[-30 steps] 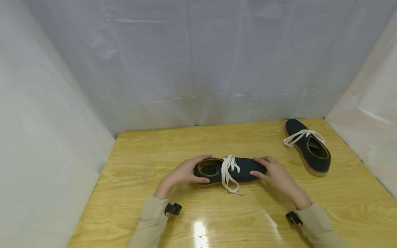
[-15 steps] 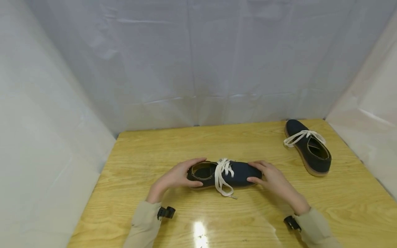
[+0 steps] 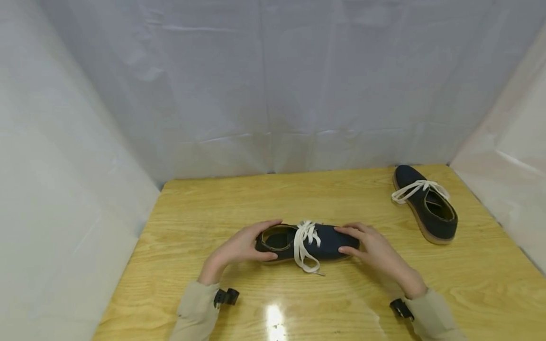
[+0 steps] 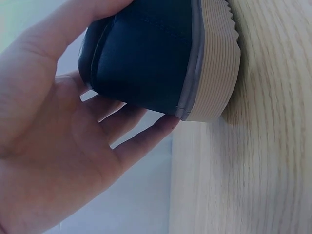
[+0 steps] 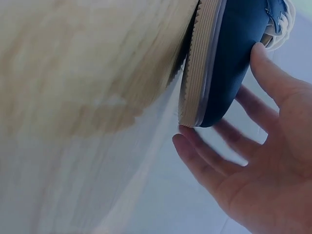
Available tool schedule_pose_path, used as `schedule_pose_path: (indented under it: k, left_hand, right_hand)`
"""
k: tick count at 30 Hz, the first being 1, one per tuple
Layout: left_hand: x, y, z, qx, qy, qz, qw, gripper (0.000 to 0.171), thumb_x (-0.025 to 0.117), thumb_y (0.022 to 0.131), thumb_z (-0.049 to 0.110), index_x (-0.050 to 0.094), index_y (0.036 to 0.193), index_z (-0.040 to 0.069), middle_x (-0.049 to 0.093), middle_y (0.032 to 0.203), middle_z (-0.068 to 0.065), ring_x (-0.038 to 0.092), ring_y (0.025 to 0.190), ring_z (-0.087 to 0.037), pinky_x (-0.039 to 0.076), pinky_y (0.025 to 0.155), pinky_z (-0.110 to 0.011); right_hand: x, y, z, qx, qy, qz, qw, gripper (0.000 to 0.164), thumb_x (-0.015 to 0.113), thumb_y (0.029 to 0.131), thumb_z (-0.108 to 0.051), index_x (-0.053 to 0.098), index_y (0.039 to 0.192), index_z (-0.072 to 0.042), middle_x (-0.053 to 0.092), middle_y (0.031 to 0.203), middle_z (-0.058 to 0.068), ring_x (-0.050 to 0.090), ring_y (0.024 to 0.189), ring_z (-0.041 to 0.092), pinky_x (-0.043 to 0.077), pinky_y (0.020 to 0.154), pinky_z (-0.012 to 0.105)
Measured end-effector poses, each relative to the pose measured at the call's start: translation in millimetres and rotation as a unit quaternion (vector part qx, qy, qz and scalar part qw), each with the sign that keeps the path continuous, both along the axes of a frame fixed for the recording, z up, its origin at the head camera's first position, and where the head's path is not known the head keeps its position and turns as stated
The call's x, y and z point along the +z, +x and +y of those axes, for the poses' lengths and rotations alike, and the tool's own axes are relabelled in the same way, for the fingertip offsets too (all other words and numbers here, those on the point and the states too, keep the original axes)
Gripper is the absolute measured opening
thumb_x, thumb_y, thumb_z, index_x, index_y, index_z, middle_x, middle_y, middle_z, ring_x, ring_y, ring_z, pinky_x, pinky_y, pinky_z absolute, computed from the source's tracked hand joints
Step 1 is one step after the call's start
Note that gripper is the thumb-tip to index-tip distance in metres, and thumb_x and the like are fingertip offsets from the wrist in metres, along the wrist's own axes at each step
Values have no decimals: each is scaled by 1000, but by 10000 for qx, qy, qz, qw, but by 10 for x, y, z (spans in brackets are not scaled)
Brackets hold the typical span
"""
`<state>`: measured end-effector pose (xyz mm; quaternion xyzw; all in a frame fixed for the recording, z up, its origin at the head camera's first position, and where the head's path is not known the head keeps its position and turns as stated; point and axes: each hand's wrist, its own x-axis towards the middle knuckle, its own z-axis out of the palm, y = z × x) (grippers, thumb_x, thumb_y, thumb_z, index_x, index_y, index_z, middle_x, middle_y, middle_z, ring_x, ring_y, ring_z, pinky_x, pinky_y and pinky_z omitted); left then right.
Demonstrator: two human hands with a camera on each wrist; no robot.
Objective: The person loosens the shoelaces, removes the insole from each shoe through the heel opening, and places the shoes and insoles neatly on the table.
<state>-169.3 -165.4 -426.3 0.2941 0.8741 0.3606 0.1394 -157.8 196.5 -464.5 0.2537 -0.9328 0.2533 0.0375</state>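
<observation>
A dark navy lace-up shoe (image 3: 330, 240) lies sideways across the middle of the table in the head view, toe to the right. Its white laces (image 3: 302, 248) are tied, with a loop hanging over the near side. My left hand (image 3: 239, 247) grips the heel, thumb on the near side and fingers behind. The toe is held by my right hand (image 3: 377, 246), thumb in front, fingers on the far side. In the left wrist view the ribbed tan sole (image 4: 219, 63) is close against the wood. A narrow gap shows under the toe's sole (image 5: 195, 73) in the right wrist view.
A matching navy shoe (image 3: 439, 226) stands at the table's back right, toe pointing away, its white laces tied. The wooden table (image 3: 204, 203) meets pale sheeting at the back (image 3: 239, 94) and on both sides.
Both hands have moved the gripped shoe a little to the left and nearer to me, mostly in the first half second. The other shoe stays in place.
</observation>
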Motion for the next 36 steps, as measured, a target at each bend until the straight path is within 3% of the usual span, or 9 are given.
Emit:
schedule_pose_path:
  k: [9, 26, 29, 31, 36]
  left_hand:
    - [-3, 27, 14, 51, -39, 55, 10000, 83, 81, 88, 27, 38, 157, 11, 43, 157, -14, 43, 142, -36, 38, 112, -54]
    - [-1, 71, 54, 159, 57, 107, 9998, 83, 77, 90, 27, 33, 159, 11, 38, 157, -19, 40, 142, -39, 35, 113, -57]
    - [33, 107, 135, 468, 101, 267, 9985, 73, 72, 96, 31, 38, 156, 11, 39, 157, -17, 39, 143, -37, 36, 114, -56]
    - [51, 126, 226, 848, 103, 618, 9944, 59, 68, 99, 30, 47, 150, 10, 45, 153, -14, 43, 141, -34, 38, 112, -54]
    - [69, 167, 486, 1716, 42, 1686, 9706, 22, 67, 100, 22, 70, 118, 11, 66, 121, -8, 61, 116, -29, 50, 98, -47]
  right_hand:
    - [8, -17, 0, 178, -117, -299, 9993, 57, 75, 92, -30, 58, 144, -13, 53, 147, 16, 53, 132, 41, 45, 103, 57]
    - [62, -7, -18, 190, -29, -233, 9995, 60, 79, 88, -32, 61, 141, -10, 57, 143, 16, 56, 128, 40, 48, 101, 56]
    - [65, -1, -25, 184, -54, -258, 9995, 60, 78, 89, -31, 61, 141, -9, 57, 143, 17, 56, 128, 41, 48, 100, 56]
    - [63, 3, -27, 181, -61, -239, 9995, 59, 78, 89, -31, 61, 141, -9, 57, 143, 17, 57, 127, 42, 48, 99, 56]
    - [64, 10, -26, 164, -59, -255, 9995, 59, 78, 89, -32, 61, 141, -10, 57, 142, 18, 57, 126, 42, 48, 99, 57]
